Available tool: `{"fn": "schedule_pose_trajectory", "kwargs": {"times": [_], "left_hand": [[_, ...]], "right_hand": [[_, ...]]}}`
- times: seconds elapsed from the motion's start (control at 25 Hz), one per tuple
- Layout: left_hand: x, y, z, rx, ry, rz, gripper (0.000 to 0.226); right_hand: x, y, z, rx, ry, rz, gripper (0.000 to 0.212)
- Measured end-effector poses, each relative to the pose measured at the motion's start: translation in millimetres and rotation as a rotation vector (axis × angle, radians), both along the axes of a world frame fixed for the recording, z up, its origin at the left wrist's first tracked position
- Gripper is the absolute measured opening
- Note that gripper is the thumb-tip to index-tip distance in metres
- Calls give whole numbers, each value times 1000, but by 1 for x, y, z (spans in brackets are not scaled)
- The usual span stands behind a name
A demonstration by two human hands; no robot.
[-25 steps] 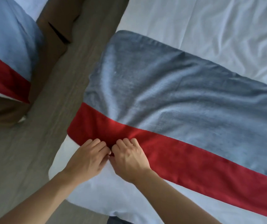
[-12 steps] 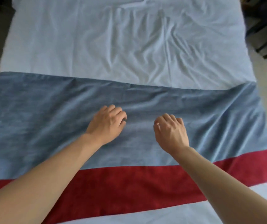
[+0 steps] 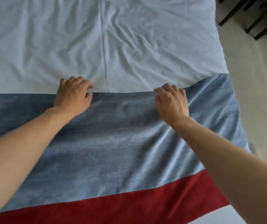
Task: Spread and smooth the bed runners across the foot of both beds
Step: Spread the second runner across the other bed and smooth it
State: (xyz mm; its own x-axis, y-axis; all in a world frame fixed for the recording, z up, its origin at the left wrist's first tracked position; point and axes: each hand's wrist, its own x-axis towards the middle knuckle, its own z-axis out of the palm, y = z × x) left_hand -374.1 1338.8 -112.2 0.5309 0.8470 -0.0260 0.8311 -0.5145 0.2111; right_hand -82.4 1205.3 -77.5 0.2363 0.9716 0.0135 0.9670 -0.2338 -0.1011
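Gripping the far edge of the bed runner [image 3: 113, 143], which lies across the foot of the bed [image 3: 48, 46], the left hand [image 3: 73, 97] and right hand [image 3: 171, 104] seem clenched on cloth, though blurred. Uneven pulling could skew that edge or deepen the folds by the right corner.

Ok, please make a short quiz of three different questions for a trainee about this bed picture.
1. True or false: both hands rest on the red band of the blue-grey plush bed runner.
2. Which hand is nearer the bed's side edge by the pale floor? A) left hand B) right hand
3. Fill in: beyond the runner's far edge lies the wrinkled white ____.

Key: 1 false, they grip its far blue edge; 2 B; 3 sheet.
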Motion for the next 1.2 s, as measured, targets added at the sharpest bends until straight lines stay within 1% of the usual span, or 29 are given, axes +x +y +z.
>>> {"fn": "schedule_pose_trajectory", "kwargs": {"times": [0.08, 0.12, 0.2, 0.24, 0.32, 0.4, 0.48, 0.56, 0.64, 0.72, 0.8, 0.88, 0.96, 1.04, 1.12, 1.2], "left_hand": [[0, 9, 3, -91, -2, -27, 4], [0, 11, 6, -139, 4, -41, 2], [2, 12, 12, -174, 49, -73, 5], [3, 14, 14, -154, 67, -84, 6], [4, 27, 20, -52, 87, -69, 8], [1, 49, 26, 51, 84, -5, 9], [-2, 63, 26, 56, 87, 45, 10], [-3, 64, 21, 25, 126, 14, 11], [-4, 62, 14, 44, 153, -33, 10], [-2, 72, 12, 75, 167, -13, 9], [4, 75, 8, 66, 168, -7, 7], [6, 63, 7, 83, 132, 16, 2], [0, 31, 11, 104, 108, 62, 16], [-11, -9, 17, 77, 89, 108, 26], [-30, -41, 19, 51, 83, 143, 26], [-64, -51, 20, 76, 82, 214, 22]], "right_hand": [[16, 26, -4, -37, 23, 85, 28], [15, 35, -7, -80, 32, 149, 27], [8, 46, -13, -163, 15, 252, 22], [4, 49, -16, -181, 1, 273, 19], [-1, 62, -17, -156, 7, 239, 16], [-6, 89, -13, -66, 21, 171, 15], [-11, 113, -15, -19, 29, 143, 15], [-13, 116, -24, -62, 31, 161, 16], [-13, 110, -34, -93, 14, 194, 17], [-10, 118, -38, -65, 4, 188, 17], [-8, 126, -37, -48, 34, 162, 18], [-3, 115, -35, -21, 72, 154, 20], [-1, 85, -31, 21, 81, 172, 27], [-9, 57, -22, 51, 85, 217, 33], [-24, 44, -14, 63, 106, 256, 33], [-48, 48, -7, 96, 121, 276, 31]]}}
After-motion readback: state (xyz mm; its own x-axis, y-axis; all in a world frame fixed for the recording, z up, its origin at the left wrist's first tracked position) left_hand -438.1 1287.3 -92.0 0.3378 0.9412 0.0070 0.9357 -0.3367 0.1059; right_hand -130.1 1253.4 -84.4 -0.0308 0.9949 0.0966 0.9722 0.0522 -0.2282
